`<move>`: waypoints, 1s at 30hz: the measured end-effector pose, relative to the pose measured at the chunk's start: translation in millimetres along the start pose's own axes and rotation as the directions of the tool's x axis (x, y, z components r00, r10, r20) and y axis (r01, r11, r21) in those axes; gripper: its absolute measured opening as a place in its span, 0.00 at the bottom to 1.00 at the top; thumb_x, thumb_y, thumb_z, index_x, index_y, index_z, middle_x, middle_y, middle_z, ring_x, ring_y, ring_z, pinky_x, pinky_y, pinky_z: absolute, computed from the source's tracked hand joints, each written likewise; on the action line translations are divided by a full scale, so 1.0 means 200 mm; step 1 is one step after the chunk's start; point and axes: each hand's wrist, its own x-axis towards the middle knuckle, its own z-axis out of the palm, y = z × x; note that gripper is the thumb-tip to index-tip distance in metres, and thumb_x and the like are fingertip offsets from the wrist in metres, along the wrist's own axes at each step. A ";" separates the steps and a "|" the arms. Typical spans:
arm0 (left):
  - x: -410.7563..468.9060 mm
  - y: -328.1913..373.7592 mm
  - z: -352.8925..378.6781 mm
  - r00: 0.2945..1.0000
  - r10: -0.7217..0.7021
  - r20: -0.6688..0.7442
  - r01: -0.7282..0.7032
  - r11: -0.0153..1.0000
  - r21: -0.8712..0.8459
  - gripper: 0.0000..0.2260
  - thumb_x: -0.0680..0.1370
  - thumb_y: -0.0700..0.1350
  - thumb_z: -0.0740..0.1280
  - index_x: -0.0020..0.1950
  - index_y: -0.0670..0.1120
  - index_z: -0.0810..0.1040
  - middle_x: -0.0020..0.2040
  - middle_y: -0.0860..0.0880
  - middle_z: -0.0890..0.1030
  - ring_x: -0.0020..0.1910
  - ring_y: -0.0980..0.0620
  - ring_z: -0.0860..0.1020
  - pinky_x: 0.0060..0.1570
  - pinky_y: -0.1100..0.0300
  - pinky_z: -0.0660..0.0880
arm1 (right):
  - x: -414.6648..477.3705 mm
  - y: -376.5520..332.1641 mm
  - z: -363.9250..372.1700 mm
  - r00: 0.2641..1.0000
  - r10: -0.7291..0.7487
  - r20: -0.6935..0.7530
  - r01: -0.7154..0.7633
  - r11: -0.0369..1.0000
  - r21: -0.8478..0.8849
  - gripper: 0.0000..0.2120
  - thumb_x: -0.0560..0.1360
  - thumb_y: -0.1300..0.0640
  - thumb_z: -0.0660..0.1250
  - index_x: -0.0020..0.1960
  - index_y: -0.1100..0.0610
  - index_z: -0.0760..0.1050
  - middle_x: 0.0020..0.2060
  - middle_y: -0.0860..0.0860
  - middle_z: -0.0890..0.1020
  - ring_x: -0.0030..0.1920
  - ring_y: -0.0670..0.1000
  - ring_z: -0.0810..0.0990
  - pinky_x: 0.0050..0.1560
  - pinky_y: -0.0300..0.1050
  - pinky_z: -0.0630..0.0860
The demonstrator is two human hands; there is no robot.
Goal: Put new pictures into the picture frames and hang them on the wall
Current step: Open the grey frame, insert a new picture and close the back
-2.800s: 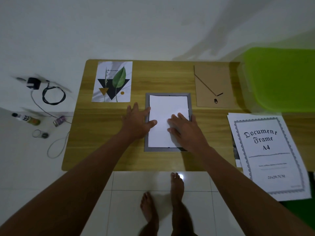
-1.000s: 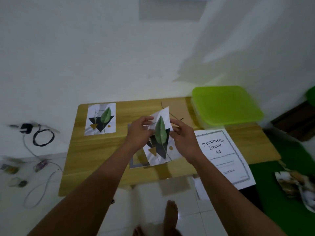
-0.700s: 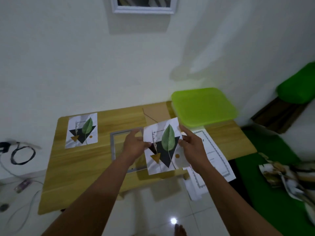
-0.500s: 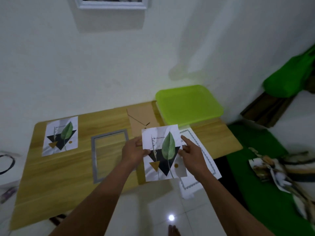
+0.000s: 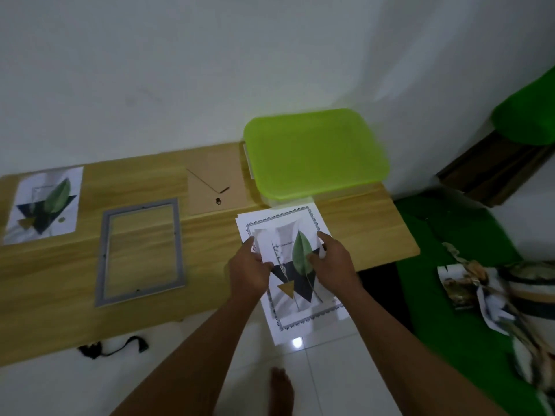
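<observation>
Leaf print [image 5: 300, 250] lowered over certificate [image 5: 300, 214]; left hand [image 5: 247, 273], right hand [image 5: 335, 265] pinching it.

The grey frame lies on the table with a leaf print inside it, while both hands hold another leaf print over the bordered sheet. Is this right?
Not quite. The head view shows the frame lying on the table empty: bare wood shows through it. The rest is right: the left hand and right hand hold a leaf print over the bordered sheet.

The print [image 5: 297, 256] covers the middle of the bordered sheet [image 5: 303, 321]. The bench [image 5: 45, 295] runs off the picture at its left end. The photos [image 5: 462, 285] at right are blurred and cut by the edge.
</observation>
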 end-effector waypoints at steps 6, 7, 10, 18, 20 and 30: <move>0.11 -0.04 0.08 0.990 0.137 -0.017 -0.126 0.946 0.299 0.34 0.71 0.42 0.76 0.75 0.46 0.67 0.54 0.42 0.78 0.55 0.42 0.77 0.54 0.50 0.76 | 0.12 0.00 0.02 0.995 -0.084 0.052 0.096 0.949 -0.299 0.22 0.75 0.57 0.67 0.67 0.55 0.68 0.54 0.57 0.74 0.54 0.59 0.77 0.47 0.49 0.75; 0.12 -0.05 0.09 0.985 0.171 -0.010 -0.154 0.908 0.391 0.33 0.72 0.45 0.75 0.75 0.47 0.67 0.57 0.43 0.76 0.58 0.43 0.75 0.55 0.51 0.74 | 0.12 0.01 0.02 0.991 -0.113 0.066 0.130 0.906 -0.402 0.25 0.75 0.57 0.67 0.70 0.54 0.66 0.58 0.58 0.73 0.57 0.60 0.75 0.50 0.51 0.75; 0.12 -0.06 0.08 0.966 0.257 0.020 -0.216 0.765 0.606 0.32 0.75 0.52 0.70 0.77 0.51 0.63 0.68 0.45 0.69 0.66 0.44 0.67 0.60 0.51 0.69 | 0.12 0.03 0.03 0.981 -0.147 0.125 0.192 0.794 -0.577 0.30 0.75 0.55 0.66 0.75 0.53 0.61 0.72 0.58 0.64 0.68 0.62 0.65 0.62 0.56 0.70; 0.13 -0.10 0.10 0.951 0.280 0.131 -0.293 0.676 0.676 0.34 0.79 0.53 0.63 0.80 0.55 0.47 0.78 0.42 0.59 0.76 0.42 0.59 0.72 0.49 0.59 | 0.15 0.04 0.01 0.951 -0.223 0.212 0.306 0.761 -0.572 0.22 0.75 0.55 0.67 0.67 0.59 0.69 0.62 0.58 0.72 0.64 0.59 0.70 0.63 0.57 0.72; 0.13 -0.11 0.09 0.948 0.286 0.141 -0.301 0.656 0.693 0.33 0.80 0.53 0.62 0.80 0.56 0.48 0.78 0.41 0.60 0.76 0.41 0.59 0.72 0.48 0.59 | 0.15 0.05 0.01 0.949 -0.233 0.212 0.314 0.750 -0.582 0.22 0.76 0.54 0.67 0.68 0.58 0.68 0.62 0.57 0.72 0.64 0.58 0.70 0.63 0.56 0.72; 0.15 -0.07 -0.02 0.932 0.318 0.172 -0.347 0.653 0.673 0.28 0.80 0.56 0.62 0.78 0.51 0.61 0.76 0.41 0.63 0.74 0.41 0.62 0.70 0.48 0.61 | 0.09 -0.07 -0.04 0.942 -0.275 0.193 0.335 0.805 -0.489 0.28 0.80 0.48 0.64 0.75 0.58 0.63 0.73 0.58 0.66 0.75 0.58 0.62 0.73 0.54 0.63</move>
